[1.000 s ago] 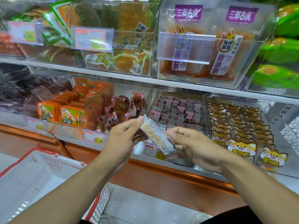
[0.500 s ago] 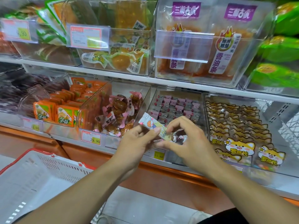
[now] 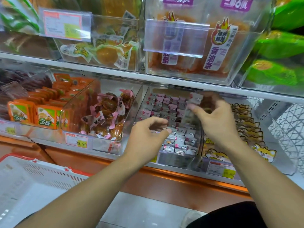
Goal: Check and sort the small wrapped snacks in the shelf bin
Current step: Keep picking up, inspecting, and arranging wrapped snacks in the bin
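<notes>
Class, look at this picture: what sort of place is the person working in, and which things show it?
Most likely a shop's snack aisle: price tags clipped to shelves, clear bins of wrapped snacks, and a shopping basket.

Colours we see on the shelf

We see pink-and-grey wrapped snacks (image 3: 171,111), orange packets (image 3: 44,116), brown sweets in pink wrappers (image 3: 107,112), green bags (image 3: 279,45), a red-rimmed white basket (image 3: 32,178).
</notes>
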`<state>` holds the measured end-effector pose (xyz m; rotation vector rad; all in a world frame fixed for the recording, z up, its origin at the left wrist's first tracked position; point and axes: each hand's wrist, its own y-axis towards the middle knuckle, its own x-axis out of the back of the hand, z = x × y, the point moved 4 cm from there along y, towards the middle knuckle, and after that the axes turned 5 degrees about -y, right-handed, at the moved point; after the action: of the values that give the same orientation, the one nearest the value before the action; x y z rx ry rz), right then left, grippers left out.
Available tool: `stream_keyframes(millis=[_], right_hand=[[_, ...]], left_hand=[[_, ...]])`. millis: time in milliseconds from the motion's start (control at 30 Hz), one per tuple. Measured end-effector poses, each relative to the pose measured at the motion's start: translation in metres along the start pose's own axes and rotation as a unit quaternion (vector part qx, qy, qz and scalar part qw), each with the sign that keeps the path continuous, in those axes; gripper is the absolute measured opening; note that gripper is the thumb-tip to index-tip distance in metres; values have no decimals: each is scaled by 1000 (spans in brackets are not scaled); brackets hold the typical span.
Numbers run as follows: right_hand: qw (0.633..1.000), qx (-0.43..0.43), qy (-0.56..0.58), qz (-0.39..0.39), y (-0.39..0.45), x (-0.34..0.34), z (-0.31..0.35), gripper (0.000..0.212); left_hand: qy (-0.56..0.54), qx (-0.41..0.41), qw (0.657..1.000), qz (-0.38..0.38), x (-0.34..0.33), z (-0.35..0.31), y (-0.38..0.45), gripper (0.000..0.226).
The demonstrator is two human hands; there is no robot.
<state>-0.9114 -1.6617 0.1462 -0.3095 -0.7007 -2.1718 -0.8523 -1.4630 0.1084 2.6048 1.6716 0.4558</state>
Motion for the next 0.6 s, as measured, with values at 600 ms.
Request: stream_keyframes(millis=[600], right_hand=[[829, 33, -513, 221, 47, -55, -38, 18]], left_hand=[[405, -108, 902, 102, -46, 22, 29, 52]])
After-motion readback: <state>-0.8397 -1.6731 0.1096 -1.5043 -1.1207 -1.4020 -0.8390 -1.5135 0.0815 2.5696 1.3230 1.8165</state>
